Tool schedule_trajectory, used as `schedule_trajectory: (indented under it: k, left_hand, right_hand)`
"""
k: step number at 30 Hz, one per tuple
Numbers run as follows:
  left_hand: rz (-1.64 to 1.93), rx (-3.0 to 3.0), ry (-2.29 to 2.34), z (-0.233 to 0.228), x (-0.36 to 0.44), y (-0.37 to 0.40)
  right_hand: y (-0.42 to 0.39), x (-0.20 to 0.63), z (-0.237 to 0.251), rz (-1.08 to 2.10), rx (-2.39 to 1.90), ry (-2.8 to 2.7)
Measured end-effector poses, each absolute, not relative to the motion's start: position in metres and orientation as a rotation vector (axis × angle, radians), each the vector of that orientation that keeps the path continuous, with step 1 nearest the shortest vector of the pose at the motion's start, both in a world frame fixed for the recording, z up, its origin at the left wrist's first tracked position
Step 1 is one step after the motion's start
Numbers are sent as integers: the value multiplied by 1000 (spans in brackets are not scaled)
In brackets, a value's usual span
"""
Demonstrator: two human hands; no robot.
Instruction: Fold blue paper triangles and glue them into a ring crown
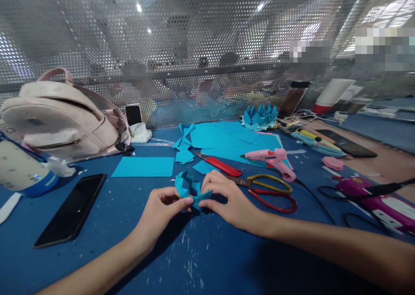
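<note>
Your landmark is the scissors on the table. Glue gun lies just behind them, utility knife behind-left. Folded paper sits left, between your hands. Phone far left, backpack behind it.

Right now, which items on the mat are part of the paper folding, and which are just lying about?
In use: folded blue paper piece, pinched by left hand and right hand; blue paper sheets; finished blue paper crown.

Lying about: black phone, pink backpack, red utility knife, scissors, pink glue gun.
</note>
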State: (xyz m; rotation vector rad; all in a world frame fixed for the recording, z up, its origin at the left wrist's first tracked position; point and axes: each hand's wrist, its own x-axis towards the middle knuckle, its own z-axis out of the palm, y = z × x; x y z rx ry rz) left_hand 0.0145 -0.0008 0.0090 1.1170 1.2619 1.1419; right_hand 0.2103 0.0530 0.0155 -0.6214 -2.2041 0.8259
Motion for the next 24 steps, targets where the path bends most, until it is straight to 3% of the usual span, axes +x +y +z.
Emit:
schedule_trajectory:
  k: [17,24]
  left_hand:
    - [1158,1183,1128,1,-32,0]
    - [1141,1492,1325,0,-64,-3]
  right_hand:
    - [76,203,39,920,-781,-2242]
    - [130,173,52,655,-867,-2352]
